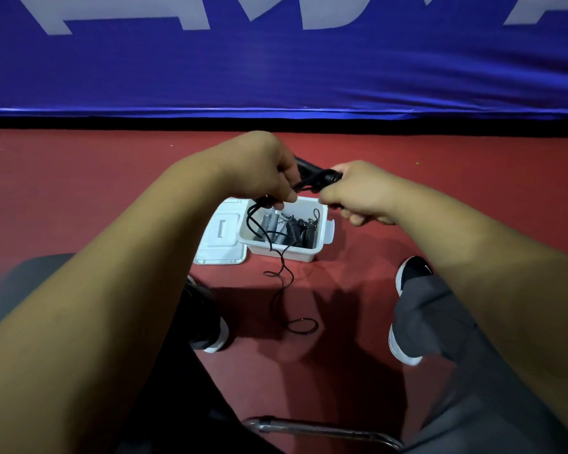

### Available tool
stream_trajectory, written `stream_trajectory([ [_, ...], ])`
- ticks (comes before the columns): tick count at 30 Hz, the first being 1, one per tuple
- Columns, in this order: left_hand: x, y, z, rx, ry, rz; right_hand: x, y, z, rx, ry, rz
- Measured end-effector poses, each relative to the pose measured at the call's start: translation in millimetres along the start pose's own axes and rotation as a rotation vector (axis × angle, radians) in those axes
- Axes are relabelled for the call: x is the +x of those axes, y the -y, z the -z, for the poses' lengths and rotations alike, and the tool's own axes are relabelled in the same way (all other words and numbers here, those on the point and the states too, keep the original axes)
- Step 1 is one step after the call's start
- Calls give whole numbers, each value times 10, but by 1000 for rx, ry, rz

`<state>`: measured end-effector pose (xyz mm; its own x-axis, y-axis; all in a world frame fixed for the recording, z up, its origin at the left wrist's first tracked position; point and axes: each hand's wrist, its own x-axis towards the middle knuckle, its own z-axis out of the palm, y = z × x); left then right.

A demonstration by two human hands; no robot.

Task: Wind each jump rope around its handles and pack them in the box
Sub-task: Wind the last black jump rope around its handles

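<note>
Head view, curly black jump rope point(320, 178), white box point(299, 254)

White plastic box point(322, 231) on red floor point(79, 191); flat white lid point(222, 239) just left; wound jump ropes point(292, 229) inside; loose black jump rope point(320, 178) above, trailing to nearer floor.

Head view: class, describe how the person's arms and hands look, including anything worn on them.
Both forearms are bare, with no sleeves in view. The left hand and right hand wear no gloves, and no watch, band or ring shows.
</note>
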<state>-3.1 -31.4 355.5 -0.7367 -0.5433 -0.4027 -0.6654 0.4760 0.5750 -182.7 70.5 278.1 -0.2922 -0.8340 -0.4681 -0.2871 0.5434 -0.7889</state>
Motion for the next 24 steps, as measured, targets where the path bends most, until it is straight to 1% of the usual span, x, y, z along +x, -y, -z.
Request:
stream_trajectory([
  [1,3,-12,-32,-24,-9,33,5,19,-16,6,-34,21],
  [3,27,-28,-112,-38,-59,88,16,58,-44,95,-84,68],
  [5,75,-28,-205,-72,-153,158,32,98,-46,211,-112,112],
  [7,113,-38,-274,-112,-262,229,47,127,-38,342,-95,132],
  [9,122,-79,-286,-169,-345,193,65,139,-26,470,-72,116],
  [10,116,-106,-276,-276,-359,153,71,148,-16,516,-66,103],
  [12,82,-152,-212,-572,-315,81,62,179,17,565,-53,96],
  [14,47,-135,-125,-737,-232,15,50,210,63,560,-35,105],
  [16,21,-95,-45,-810,-146,-19,42,225,102,533,-34,122],
  [20,-34,-24,97,-881,-9,10,13,227,150,456,-53,148],
  [22,-15,15,127,-938,30,20,-18,221,172,334,-78,168],
  [24,-1,62,147,-904,37,50,-45,216,171,186,-96,178],
])
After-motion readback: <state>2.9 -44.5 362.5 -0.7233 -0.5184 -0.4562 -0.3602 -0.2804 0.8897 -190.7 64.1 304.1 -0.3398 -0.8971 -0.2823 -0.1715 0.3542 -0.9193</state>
